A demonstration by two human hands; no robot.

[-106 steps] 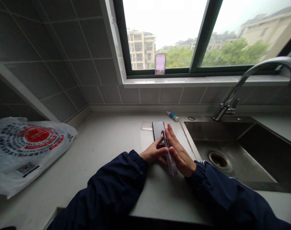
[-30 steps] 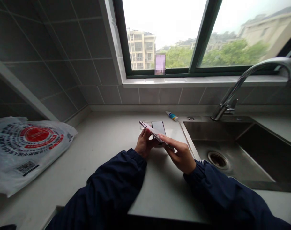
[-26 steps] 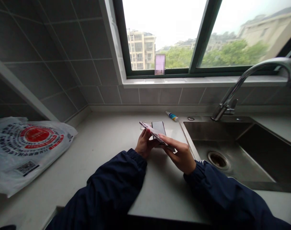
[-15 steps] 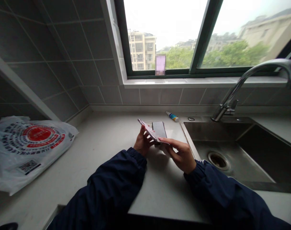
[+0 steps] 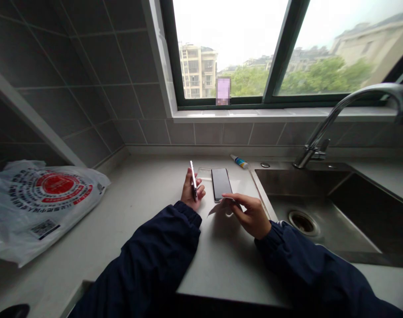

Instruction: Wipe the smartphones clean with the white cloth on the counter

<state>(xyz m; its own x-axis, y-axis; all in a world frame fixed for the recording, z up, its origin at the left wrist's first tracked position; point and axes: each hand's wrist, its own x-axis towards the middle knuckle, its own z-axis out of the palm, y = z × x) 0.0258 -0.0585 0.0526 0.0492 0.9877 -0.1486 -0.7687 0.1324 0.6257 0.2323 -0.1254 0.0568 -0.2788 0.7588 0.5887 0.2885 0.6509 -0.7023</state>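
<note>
My left hand (image 5: 190, 193) grips a slim phone (image 5: 193, 180), held upright and seen nearly edge-on. Between the thumb and fingers of my right hand (image 5: 251, 215) is a thin pale sheet (image 5: 218, 206), paper or film, I cannot tell which; its free end points left. Behind that sheet a second phone (image 5: 221, 182) with a dark screen lies flat on the counter. What looks like a clear phone case (image 5: 204, 169) is beside it, partly hidden by the left hand.
A small white and blue tube (image 5: 238, 161) lies near the sink's corner. To the right is a steel sink (image 5: 321, 212) with a curved tap (image 5: 334, 108). A white plastic bag (image 5: 49, 198) with red print rests at the left on the pale counter (image 5: 138, 185).
The phone in my left hand has moved left, away from my right hand, and turned edge-on. The pale sheet is now apart from it, in my right hand, which has hardly moved.
</note>
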